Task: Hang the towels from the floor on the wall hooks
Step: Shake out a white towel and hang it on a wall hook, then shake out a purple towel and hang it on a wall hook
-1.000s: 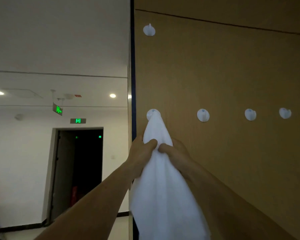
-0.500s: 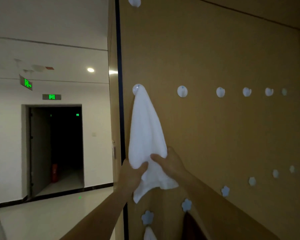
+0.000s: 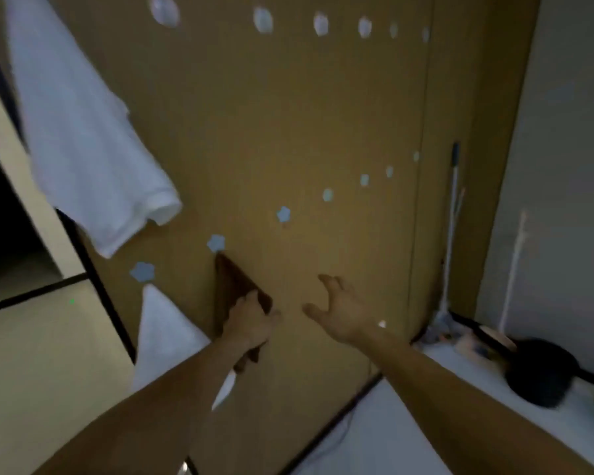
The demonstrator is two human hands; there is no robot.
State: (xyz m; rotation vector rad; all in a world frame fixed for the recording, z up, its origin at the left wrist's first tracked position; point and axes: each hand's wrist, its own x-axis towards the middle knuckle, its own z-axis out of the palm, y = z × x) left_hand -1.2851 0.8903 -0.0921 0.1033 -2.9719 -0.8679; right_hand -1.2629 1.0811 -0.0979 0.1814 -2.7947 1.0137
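A large white cloth towel (image 3: pixel 83 132) hangs high on the tan wooden wall panel (image 3: pixel 306 114). Lower down, a dark brown cloth towel (image 3: pixel 232 282) hangs from a pale flower-shaped wall hook (image 3: pixel 216 243), beside a second white towel (image 3: pixel 165 330). The left hand (image 3: pixel 251 323) curls its grip round the brown towel's lower part, while the right hand (image 3: pixel 340 311), near it, has its grip spread and empty.

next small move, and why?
Probably drop the open right hand toward the floor for another towel: the brown towel, upper white towel and lower white towel already hang, flower hooks to the right stand free. Left hand overlaps brown towel; grip unclear.
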